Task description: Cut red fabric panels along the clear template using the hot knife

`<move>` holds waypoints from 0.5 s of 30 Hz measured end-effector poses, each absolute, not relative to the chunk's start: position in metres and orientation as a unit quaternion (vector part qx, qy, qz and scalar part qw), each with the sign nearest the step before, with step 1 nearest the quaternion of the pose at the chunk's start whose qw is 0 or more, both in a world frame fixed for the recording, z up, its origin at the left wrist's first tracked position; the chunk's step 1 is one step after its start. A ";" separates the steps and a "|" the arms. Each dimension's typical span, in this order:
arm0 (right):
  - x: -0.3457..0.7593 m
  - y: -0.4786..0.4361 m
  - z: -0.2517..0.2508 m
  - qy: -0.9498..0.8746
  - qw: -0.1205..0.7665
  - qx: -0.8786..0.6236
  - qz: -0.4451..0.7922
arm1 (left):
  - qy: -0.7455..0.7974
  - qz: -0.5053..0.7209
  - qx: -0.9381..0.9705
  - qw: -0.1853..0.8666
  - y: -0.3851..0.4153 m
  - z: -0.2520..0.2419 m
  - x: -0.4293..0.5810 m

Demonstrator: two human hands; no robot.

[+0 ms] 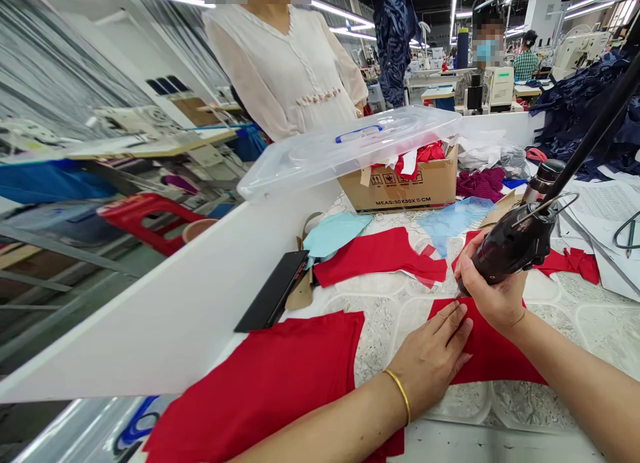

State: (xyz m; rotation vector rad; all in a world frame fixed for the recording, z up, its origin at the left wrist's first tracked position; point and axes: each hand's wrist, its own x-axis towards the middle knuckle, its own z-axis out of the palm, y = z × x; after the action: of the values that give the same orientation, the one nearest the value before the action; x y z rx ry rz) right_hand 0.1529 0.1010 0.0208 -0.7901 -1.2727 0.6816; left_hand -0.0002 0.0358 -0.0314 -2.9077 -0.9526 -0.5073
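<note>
My left hand [433, 356], with a gold bangle at the wrist, lies on a cut red fabric piece [495, 349]. Its fingers are stretched out and press flat near the piece's upper edge. Wrapped round a dark handheld tool [510, 246], my right hand [493, 293] is closed just beyond my left fingertips. The tool leans, its narrow lower end close to the fabric edge; whether it touches cannot be made out. A wire loop and a long black rod or cord run from its top. A larger stack of red fabric [270, 376] lies to the left.
Behind lie another red piece [375, 253], a light blue sheet [335, 233] and a flat black object [273, 293]. A clear plastic lid [310, 149] tops a cardboard box [400, 189]. A white partition [150, 309] borders the table's left. Papers [607, 216] lie right; a person [295, 69] stands opposite.
</note>
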 end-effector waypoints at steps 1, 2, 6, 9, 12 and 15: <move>0.153 0.101 0.022 -0.560 0.685 -0.356 0.301 | -0.305 -0.163 -0.938 0.024 0.036 -0.031 0.000; 0.153 0.101 0.023 -0.553 0.692 -0.355 0.299 | -0.302 -0.161 -0.939 0.029 0.036 -0.030 0.001; 0.164 0.101 0.030 -0.536 0.707 -0.356 0.292 | -0.292 -0.157 -0.942 0.056 0.037 -0.027 0.008; 0.175 0.101 0.034 -0.526 0.710 -0.375 0.279 | -0.289 -0.158 -0.941 0.079 0.039 -0.025 0.016; 0.181 0.101 0.036 -0.529 0.711 -0.377 0.272 | -0.293 -0.151 -0.940 0.089 0.042 -0.026 0.022; 0.180 0.100 0.037 -0.531 0.709 -0.373 0.275 | -0.293 -0.143 -0.941 0.092 0.044 -0.028 0.023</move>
State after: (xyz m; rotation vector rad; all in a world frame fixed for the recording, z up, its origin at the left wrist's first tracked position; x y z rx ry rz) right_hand 0.1802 0.1002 0.0365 -0.8284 -1.1792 0.6104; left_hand 0.0226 0.0444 -0.0280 -2.7946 -0.8718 -0.4242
